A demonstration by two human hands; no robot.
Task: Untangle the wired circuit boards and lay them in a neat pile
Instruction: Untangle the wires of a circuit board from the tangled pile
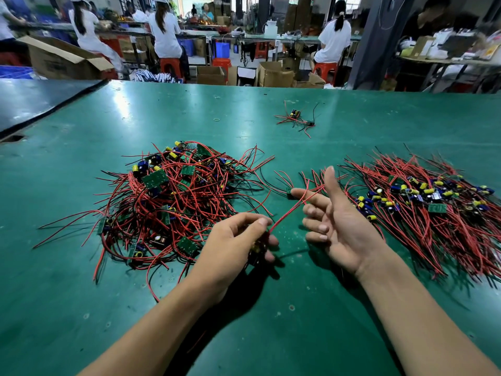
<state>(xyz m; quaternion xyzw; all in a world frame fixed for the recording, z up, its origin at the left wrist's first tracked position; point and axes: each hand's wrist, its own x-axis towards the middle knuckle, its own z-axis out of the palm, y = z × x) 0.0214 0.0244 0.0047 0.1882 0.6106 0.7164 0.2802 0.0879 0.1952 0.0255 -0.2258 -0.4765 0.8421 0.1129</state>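
A tangled heap of small green circuit boards with red and black wires [173, 202] lies on the green table at centre left. A sorted pile of boards with their wires laid side by side [423, 207] lies at the right. My left hand [238, 240] grips one small board with yellow parts between thumb and fingers, just right of the heap. Its red wire [291, 210] runs up and to the right across the fingers of my right hand [336, 221]. That hand is palm up with fingers loosely spread, left of the sorted pile.
A small separate cluster of boards and wires [296, 119] lies further back on the green table [271, 321], with a rubber band [216, 119] near it. A dark mat [40, 101] covers the far left. Seated workers, cardboard boxes and red stools fill the background.
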